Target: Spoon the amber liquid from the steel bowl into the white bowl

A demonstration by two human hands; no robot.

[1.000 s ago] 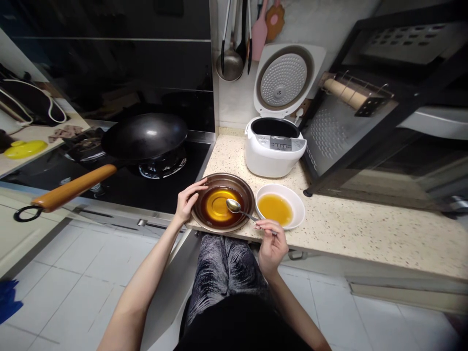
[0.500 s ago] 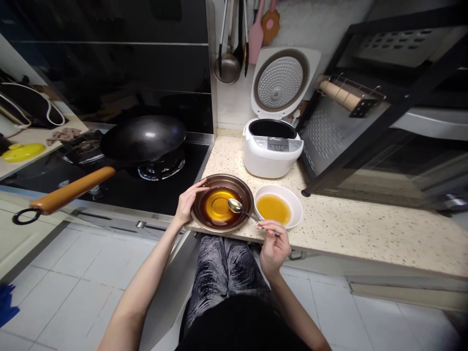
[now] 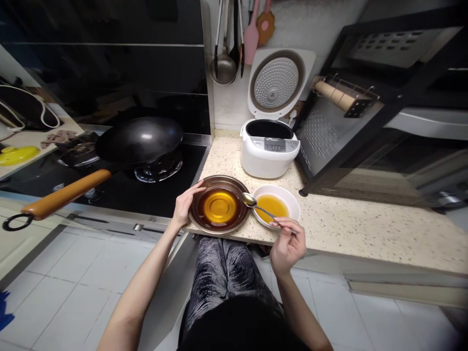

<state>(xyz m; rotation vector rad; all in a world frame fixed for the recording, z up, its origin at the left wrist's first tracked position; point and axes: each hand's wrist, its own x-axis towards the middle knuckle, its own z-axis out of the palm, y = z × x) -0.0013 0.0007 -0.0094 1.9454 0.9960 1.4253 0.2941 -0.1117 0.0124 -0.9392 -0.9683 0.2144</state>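
Note:
My left hand grips the left rim of a wide metal bowl, its fingers resting over the edge. Dark amber liquid, which looks like oil, lies in the bowl. In my right hand is a metal spoon, pinched by the end of its handle. The spoon's head hangs over the gap between the two bowls, at the metal bowl's right rim. Close on the right stands a white bowl with yellow-orange liquid in it, the spoon's handle crossing above.
Behind the bowls sits a white rice cooker, its lid up. A black wok is on the stove to the left, its wooden handle jutting toward me. A black metal rack stands at the right. Utensils hang on the wall.
The spoon has moved right, from above the metal bowl's liquid to the gap by the white bowl. My left hand keeps its place on the metal bowl. The view has shifted slightly.

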